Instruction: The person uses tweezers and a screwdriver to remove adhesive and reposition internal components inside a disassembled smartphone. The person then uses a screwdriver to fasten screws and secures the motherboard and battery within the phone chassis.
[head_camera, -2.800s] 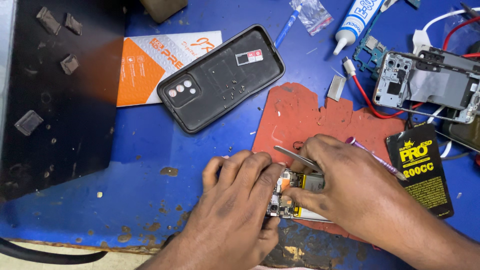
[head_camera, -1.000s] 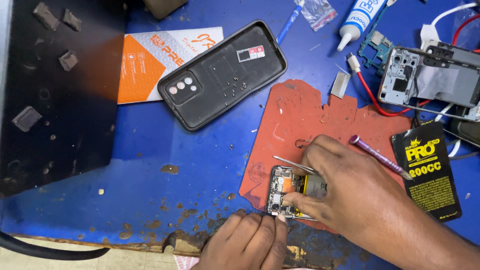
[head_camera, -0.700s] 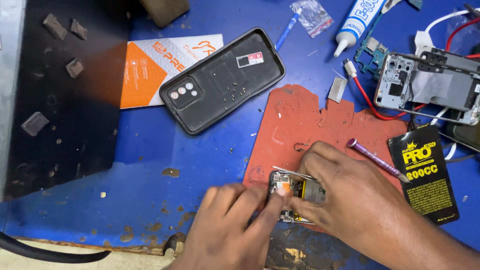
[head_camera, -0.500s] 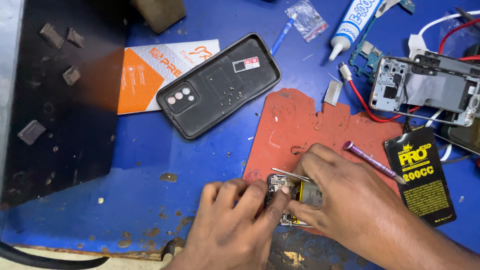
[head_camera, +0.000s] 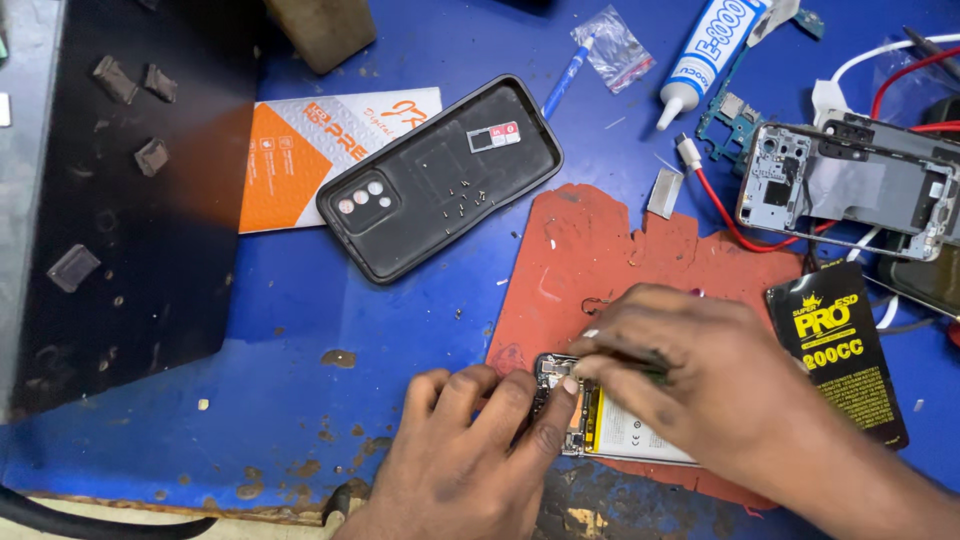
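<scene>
Two hands over opened phone, battery exposed.

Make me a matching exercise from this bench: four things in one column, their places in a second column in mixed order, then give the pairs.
Things:
1. black phone back cover
2. glue tube
3. opened phone
4. black sachet

Places:
A. under both hands, on the red mat
B. at the mat's right edge
C. partly on the orange and white packet
D. top of the view, nozzle pointing down-left

Pairs: 1-C, 2-D, 3-A, 4-B
</scene>
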